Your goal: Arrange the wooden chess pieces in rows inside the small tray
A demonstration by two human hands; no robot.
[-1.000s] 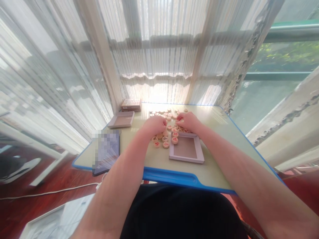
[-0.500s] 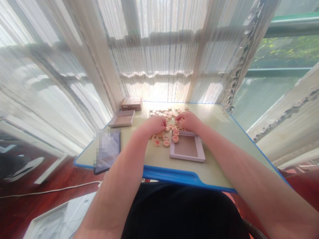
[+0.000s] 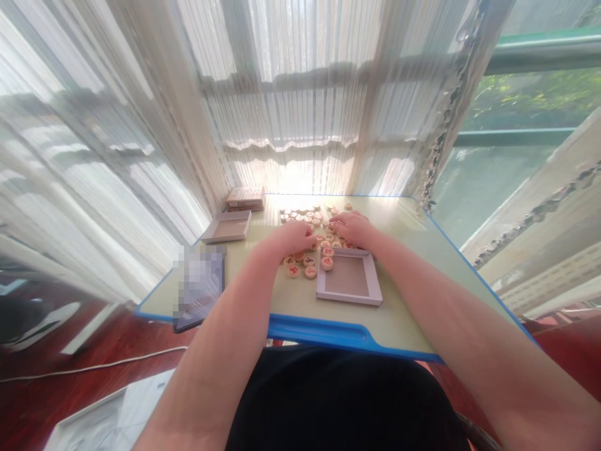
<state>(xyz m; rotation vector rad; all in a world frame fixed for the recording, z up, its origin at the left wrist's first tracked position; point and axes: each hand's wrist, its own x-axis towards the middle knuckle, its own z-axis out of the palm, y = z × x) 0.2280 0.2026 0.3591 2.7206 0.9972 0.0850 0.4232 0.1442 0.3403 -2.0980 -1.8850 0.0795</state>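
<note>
Hands on a scatter of round pale wooden game discs with red and dark characters (image 3: 310,241), spread over the middle of the pale green desk with the blue rim (image 3: 413,300). Left hand (image 3: 290,237) palm down on the discs, fingers curled together over them; cannot tell whether any disc is pinched beneath. Right hand (image 3: 353,228) just beside it, also palm down, fingers bent onto the discs at the far edge of the shallow grey square cardboard tray (image 3: 350,280); grip likewise hidden. Tray flat on the desk, nearer the body than the discs, touching a few of them at its far corner. More discs in loose rows beyond the hands, toward the far edge of the desk. Second shallow grey tray (image 3: 227,226) well apart at the desk's far left, with a flat stack of thin boards (image 3: 245,198) just behind it. Dark tablet (image 3: 199,287), blurred, at the desk's near left corner. Sheer striped white curtain (image 3: 291,113) hanging behind the desk.
</note>
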